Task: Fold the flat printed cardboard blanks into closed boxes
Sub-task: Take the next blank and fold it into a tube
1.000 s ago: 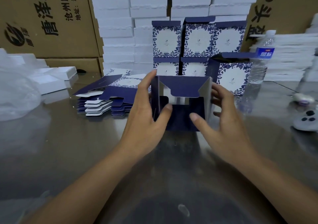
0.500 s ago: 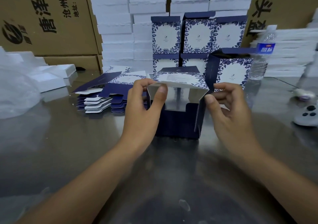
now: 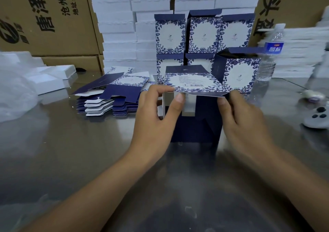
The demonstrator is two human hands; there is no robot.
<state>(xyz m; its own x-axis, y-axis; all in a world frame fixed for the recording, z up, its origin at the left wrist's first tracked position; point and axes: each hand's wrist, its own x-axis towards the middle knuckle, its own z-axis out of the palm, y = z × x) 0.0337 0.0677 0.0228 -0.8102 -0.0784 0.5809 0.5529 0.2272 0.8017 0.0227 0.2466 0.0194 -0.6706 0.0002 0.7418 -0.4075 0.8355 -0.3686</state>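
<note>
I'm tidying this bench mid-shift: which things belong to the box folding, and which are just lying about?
Job: half-folded box, pinched by left hand and right hand; stack of flat blanks; folded boxes behind.
Lying about: water bottle; white controller; clear plastic bag.

Reflective metal table (image 3: 53, 151), with brown cartons (image 3: 44, 18) and seemingly foam stacks (image 3: 115, 27) behind.

near tabletop (image 3: 71, 151) free; blanks pile (image 3: 110, 98) left, bottle (image 3: 268, 53) right.
</note>
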